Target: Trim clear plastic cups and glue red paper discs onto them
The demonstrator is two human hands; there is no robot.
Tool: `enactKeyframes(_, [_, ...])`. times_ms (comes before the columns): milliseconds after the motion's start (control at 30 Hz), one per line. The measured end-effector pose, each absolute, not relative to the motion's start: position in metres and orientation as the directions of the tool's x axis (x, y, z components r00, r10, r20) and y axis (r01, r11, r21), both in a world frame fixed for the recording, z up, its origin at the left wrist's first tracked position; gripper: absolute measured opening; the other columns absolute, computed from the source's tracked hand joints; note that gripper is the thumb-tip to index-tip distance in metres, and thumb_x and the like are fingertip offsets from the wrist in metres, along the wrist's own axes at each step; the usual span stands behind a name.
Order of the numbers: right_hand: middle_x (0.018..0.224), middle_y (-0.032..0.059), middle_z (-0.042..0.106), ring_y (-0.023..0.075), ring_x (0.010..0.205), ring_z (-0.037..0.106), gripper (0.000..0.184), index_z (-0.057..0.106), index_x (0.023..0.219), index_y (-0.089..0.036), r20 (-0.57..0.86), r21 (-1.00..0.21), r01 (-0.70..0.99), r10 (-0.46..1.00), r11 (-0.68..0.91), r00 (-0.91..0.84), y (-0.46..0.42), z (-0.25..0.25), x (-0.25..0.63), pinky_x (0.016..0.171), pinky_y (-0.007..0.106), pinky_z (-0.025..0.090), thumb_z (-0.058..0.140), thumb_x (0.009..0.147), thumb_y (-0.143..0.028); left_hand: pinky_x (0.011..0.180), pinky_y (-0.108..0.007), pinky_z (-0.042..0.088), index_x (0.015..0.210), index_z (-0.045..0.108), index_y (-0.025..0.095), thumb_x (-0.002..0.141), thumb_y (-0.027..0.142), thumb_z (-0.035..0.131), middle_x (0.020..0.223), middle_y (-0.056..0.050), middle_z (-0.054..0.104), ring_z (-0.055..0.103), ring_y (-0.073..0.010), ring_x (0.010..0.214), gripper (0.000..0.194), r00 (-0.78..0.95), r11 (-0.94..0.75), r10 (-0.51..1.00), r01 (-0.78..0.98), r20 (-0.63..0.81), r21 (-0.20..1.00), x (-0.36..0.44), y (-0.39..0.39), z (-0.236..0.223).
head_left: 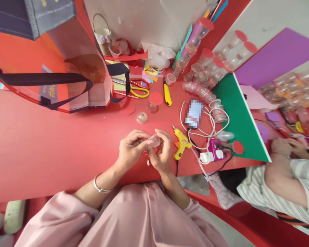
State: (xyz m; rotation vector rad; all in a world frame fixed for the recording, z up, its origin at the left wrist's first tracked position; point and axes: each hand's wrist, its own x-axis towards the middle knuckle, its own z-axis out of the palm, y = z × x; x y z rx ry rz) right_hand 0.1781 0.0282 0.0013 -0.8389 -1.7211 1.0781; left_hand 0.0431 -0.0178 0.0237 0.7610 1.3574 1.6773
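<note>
A small clear plastic cup [155, 140], smooth and thin-walled, was tipped on its side above the counter [74, 154], just in front of the person's body. Two hands had it: the grip of the left hand [131, 147] was drawn in to a pinch at its near end, and the fingers of the right hand [162, 152] curled closely around its other side. Pale scraps [148, 163] showed just below them. Beyond the hands stood one domed clear piece [141, 118] with a flared rim, and near it one cup topped by a flat red disc [156, 98]. To the right lay one yellow glue gun [181, 143]; farther off were one yellow cutter [167, 95] and two pairs of scissors [140, 92], one red-handled, one yellow-handled. One phone [194, 114] lay among looped white cables [221, 125], beside a stiff, flat green board [239, 116]. Far left stood one glossy orange bag [18, 55] with dark woven straps.
</note>
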Motion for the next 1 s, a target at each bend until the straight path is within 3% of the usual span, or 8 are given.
enactKeyframes(100, [0.138, 0.012, 0.056, 0.0314, 0.133, 0.054, 0.055, 0.054, 0.139, -0.032, 0.362, -0.897, 0.127, 0.87, 0.423, -0.335, 0.028, 0.001, 0.178, 0.111, 0.056, 0.052, 0.075, 0.088, -0.025, 0.056, -0.023, 0.05, 0.081, 0.075, 0.017, 0.076, 0.033, 0.09, 0.09, -0.003, 0.065, 0.055, -0.0091, 0.064, 0.022, -0.476, -0.077, 0.876, -0.288, -0.073, 0.954, 0.043, -0.016, 0.022])
enactKeyframes(200, [0.134, 0.0119, 0.057, 0.0308, 0.132, 0.055, 0.053, 0.056, 0.136, -0.032, 0.406, -0.871, 0.161, 0.865, 0.464, -0.296, 0.028, 0.001, 0.177, 0.11, 0.054, 0.053, 0.077, 0.088, -0.026, 0.055, -0.022, 0.051, 0.091, 0.073, 0.017, 0.071, 0.031, 0.093, 0.105, -0.005, 0.066, 0.056, -0.0075, 0.065, 0.032, -0.497, -0.063, 0.861, -0.31, -0.106, 0.949, 0.042, -0.016, 0.019])
enactKeyframes(300, [0.133, 0.012, 0.056, 0.0278, 0.128, 0.059, 0.047, 0.056, 0.132, -0.03, 0.41, -0.869, 0.172, 0.87, 0.463, -0.273, 0.028, 0.0, 0.175, 0.101, 0.046, 0.06, 0.076, 0.09, -0.027, 0.052, -0.022, 0.05, 0.111, 0.067, 0.018, 0.071, 0.035, 0.093, 0.089, -0.002, 0.067, 0.058, -0.0086, 0.059, 0.05, -0.409, 0.065, 0.876, -0.426, -0.256, 0.902, 0.043, -0.016, 0.018])
enactKeyframes(400, [0.132, 0.0118, 0.055, 0.0232, 0.117, 0.065, 0.042, 0.054, 0.127, -0.027, 0.409, -0.864, 0.194, 0.873, 0.464, -0.264, 0.029, -0.001, 0.173, 0.086, 0.037, 0.066, 0.076, 0.091, -0.028, 0.053, -0.02, 0.05, 0.113, 0.064, 0.017, 0.077, 0.042, 0.089, 0.075, 0.002, 0.065, 0.059, -0.0092, 0.056, 0.051, -0.302, 0.143, 0.885, -0.55, -0.355, 0.823, 0.044, -0.015, 0.018])
enactKeyframes(567, [0.124, 0.0092, 0.057, 0.0214, 0.112, 0.067, 0.05, 0.052, 0.124, -0.027, 0.477, -0.841, 0.204, 0.864, 0.502, -0.162, 0.031, -0.003, 0.173, 0.083, 0.035, 0.066, 0.084, 0.085, -0.027, 0.048, -0.022, 0.05, 0.108, 0.068, 0.015, 0.085, 0.052, 0.078, 0.09, -0.005, 0.07, 0.062, -0.0107, 0.059, 0.045, -0.287, 0.08, 0.883, -0.688, -0.372, 0.722, 0.043, -0.011, 0.014])
enactKeyframes(667, [0.126, 0.0098, 0.057, 0.0222, 0.112, 0.068, 0.052, 0.052, 0.126, -0.027, 0.484, -0.844, 0.186, 0.864, 0.502, -0.135, 0.03, -0.003, 0.177, 0.084, 0.036, 0.066, 0.084, 0.085, -0.026, 0.05, -0.021, 0.052, 0.109, 0.068, 0.015, 0.083, 0.039, 0.081, 0.095, -0.007, 0.072, 0.066, -0.0129, 0.067, 0.038, -0.279, 0.056, 0.891, -0.714, -0.357, 0.698, 0.04, -0.01, 0.011])
enactKeyframes(767, [0.128, 0.0108, 0.055, 0.0239, 0.114, 0.069, 0.053, 0.05, 0.126, -0.028, 0.483, -0.849, 0.17, 0.865, 0.5, -0.135, 0.026, -0.003, 0.182, 0.085, 0.038, 0.066, 0.084, 0.085, -0.025, 0.05, -0.02, 0.05, 0.115, 0.069, 0.016, 0.082, 0.028, 0.082, 0.095, -0.005, 0.073, 0.062, -0.0092, 0.061, 0.038, -0.274, 0.046, 0.907, -0.689, -0.319, 0.723, 0.041, -0.01, 0.01])
enactKeyframes(1000, [0.129, 0.012, 0.055, 0.025, 0.115, 0.069, 0.056, 0.05, 0.129, -0.028, 0.508, -0.835, 0.172, 0.852, 0.524, -0.128, 0.022, -0.006, 0.189, 0.084, 0.04, 0.068, 0.083, 0.085, -0.02, 0.054, -0.02, 0.05, 0.113, 0.07, 0.016, 0.078, 0.025, 0.086, 0.088, -0.003, 0.073, 0.061, -0.0087, 0.061, 0.039, -0.307, 0.018, 0.907, -0.655, -0.288, 0.755, 0.044, -0.012, 0.014])
